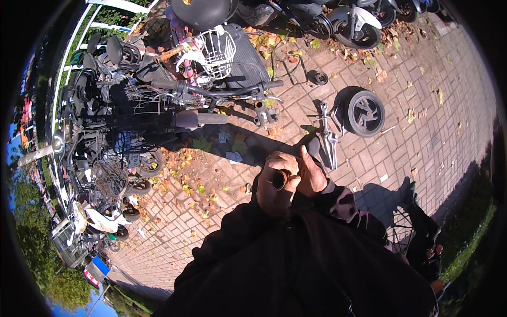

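Observation:
Close in front of my chest, both hands are together. My left hand (270, 187) is closed around a short round tube-like part (280, 180), its open end dark with a brownish rim. Pressed up beside it, my right hand (315, 176) has its thumb pointing up; its other fingers are mostly hidden, and what they hold cannot be made out. Just beyond the hands, metal hand tools (328, 142) lie on the paving. A small black-tyred wheel (365, 113) lies flat to their right, and a small dark round part (318, 77) sits farther off.
A handlebar (222, 94) and a white wire basket (217, 53) stand at the upper left. Parked two-wheelers (111, 174) line the left side, others (356, 29) the far edge. Fallen leaves (185, 179) scatter over the brick paving (422, 137). A spoked wheel (401, 228) is at the lower right.

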The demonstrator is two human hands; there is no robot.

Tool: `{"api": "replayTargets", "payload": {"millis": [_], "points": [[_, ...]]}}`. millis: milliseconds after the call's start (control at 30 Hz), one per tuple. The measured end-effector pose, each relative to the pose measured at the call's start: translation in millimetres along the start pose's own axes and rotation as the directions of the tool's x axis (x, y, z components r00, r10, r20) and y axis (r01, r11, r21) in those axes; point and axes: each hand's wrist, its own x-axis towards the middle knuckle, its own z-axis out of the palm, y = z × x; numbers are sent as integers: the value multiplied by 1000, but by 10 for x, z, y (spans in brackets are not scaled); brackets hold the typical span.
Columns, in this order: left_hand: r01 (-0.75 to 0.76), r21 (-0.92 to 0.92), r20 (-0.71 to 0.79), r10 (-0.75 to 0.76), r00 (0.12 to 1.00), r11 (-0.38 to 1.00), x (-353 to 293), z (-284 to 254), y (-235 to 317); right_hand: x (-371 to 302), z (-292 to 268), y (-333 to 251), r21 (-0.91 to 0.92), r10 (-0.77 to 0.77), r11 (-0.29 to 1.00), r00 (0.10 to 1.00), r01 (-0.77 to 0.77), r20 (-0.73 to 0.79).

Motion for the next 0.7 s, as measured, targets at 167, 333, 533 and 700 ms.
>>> {"api": "replayTargets", "payload": {"millis": [167, 333, 533, 700], "points": [[89, -347, -319, -206, 925, 934, 154, -100, -42, 11, -104, 47, 47, -6, 999, 997, 3, 76], [81, -659, -414, -450, 791, 748, 288, -585, -268, -56, -93, -85, -9, -14, 1000, 990, 15, 138], [215, -905, -97, -669, 736, 368, 128, -1038, -661, -156, 151, -308, -289, -41, 954, 990, 79, 134], [291, -942, 34, -814, 579, 168, -31, -1027, -909, -164, 282, -450, -444, 1, 896, 998, 30, 68]]}}
